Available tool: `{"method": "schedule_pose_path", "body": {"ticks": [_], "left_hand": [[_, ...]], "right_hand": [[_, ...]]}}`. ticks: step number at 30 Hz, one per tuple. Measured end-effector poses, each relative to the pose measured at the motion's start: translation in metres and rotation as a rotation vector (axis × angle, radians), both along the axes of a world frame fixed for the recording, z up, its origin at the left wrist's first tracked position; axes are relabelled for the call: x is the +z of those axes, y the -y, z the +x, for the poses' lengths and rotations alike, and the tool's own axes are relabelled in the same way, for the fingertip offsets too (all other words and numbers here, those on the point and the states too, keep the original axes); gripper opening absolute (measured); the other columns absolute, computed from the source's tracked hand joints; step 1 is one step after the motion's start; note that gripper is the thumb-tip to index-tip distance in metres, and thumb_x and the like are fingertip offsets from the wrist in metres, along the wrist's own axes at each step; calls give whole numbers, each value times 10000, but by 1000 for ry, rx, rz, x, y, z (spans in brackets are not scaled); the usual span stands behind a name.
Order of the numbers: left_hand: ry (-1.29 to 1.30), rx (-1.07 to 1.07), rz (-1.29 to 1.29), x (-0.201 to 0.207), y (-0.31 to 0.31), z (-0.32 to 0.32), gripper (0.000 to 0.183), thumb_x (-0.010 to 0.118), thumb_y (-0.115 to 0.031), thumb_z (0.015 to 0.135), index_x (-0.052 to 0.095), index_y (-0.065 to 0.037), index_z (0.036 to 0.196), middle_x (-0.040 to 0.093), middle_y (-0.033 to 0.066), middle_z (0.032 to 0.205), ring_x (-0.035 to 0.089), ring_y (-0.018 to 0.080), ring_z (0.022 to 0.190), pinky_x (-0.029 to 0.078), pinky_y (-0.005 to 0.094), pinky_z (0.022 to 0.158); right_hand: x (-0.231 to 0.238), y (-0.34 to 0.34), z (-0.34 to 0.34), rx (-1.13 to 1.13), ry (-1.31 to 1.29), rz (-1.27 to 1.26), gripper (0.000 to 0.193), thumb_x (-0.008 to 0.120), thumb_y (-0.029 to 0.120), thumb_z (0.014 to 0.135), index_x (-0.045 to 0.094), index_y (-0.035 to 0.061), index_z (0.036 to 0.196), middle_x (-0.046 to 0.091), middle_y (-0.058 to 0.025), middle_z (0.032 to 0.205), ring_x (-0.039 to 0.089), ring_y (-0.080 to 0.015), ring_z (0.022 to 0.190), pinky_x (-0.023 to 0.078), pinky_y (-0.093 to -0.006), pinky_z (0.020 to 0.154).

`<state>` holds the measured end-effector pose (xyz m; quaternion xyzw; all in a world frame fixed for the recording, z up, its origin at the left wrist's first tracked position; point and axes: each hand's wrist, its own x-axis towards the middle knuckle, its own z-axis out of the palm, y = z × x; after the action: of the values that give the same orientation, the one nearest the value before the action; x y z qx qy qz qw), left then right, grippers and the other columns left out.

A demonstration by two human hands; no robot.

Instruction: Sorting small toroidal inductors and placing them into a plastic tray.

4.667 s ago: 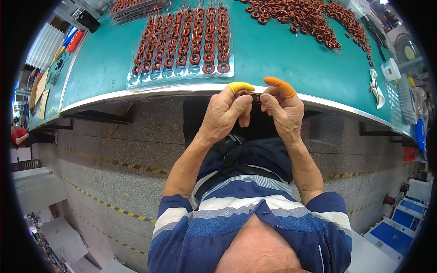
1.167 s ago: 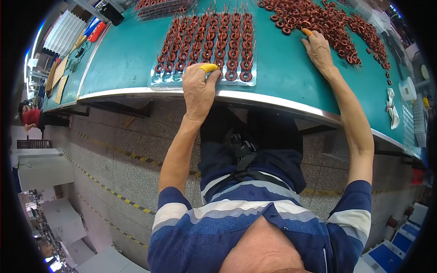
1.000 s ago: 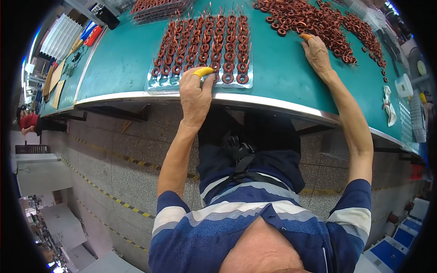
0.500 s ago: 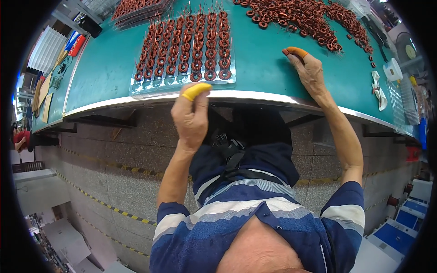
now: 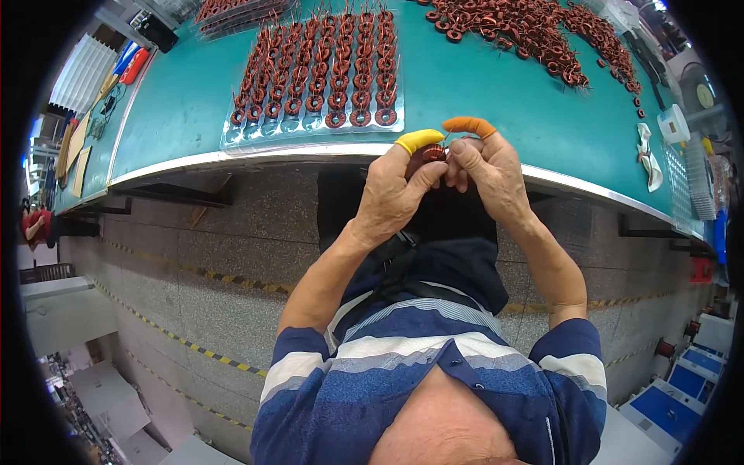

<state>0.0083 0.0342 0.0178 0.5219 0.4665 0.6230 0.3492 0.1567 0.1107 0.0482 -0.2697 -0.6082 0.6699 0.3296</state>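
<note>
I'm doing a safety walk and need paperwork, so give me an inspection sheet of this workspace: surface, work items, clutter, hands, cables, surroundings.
Surface: green tabletop, pale front edge.
Work items: copper-coloured ring coils stand in rows in a clear tray; a loose coil pile lies to its right.
Clutter: white tub and crumpled white cloth at right.
Hands: left hand grips a coil; right hand is close beside it, exact grip unclear.
Cables: thin dark tangle at far left, too small to identify.
Surroundings: striped floor tape; a person in red at left.
</note>
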Motion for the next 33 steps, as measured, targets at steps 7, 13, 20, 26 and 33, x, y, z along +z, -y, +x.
{"method": "schedule_pose_path", "body": {"ticks": [7, 13, 20, 26, 33], "left_hand": [[177, -233, -140, 5, 10, -12, 282, 584, -108, 933, 506, 11, 1177, 626, 62, 903, 555, 91, 703, 470, 215, 634], [480, -295, -106, 1, 12, 4, 343, 572, -113, 941, 428, -21, 1238, 597, 77, 907, 569, 109, 708, 466, 214, 629], [132, -36, -28, 4, 16, 8, 345, 598, -102, 924, 494, -31, 1246, 626, 52, 837, 578, 98, 663, 468, 217, 593], [-29, 100, 8, 3, 10, 9, 254, 596, -86, 922, 557, -14, 1163, 600, 25, 766, 539, 71, 611, 449, 209, 554], [359, -89, 42, 8, 10, 13, 239, 568, -100, 941, 521, -10, 1158, 565, 18, 736, 530, 78, 598, 433, 208, 544]], "right_hand": [[6, -4, 1, 31, 91, 26, 334, 625, 263, 921, 628, -37, 1067, 634, -29, 795, 571, -79, 721, 470, -217, 666], [2, 1, 0, 3, 60, 3, 205, 650, 178, 903, 665, -16, 969, 658, -39, 822, 588, -86, 761, 480, -230, 708], [4, 12, -6, -228, 118, 367, 170, 685, 145, 858, 662, -21, 881, 638, -57, 817, 593, -136, 731, 477, -261, 676], [1, 25, -9, -470, 131, 1287, 124, 749, 45, 755, 657, -17, 811, 584, -92, 860, 583, -223, 768, 479, -298, 678], [-9, 26, -8, -399, -130, 303, 106, 672, 74, 856, 658, -27, 885, 591, -32, 922, 564, -125, 807, 452, -248, 736]]}}
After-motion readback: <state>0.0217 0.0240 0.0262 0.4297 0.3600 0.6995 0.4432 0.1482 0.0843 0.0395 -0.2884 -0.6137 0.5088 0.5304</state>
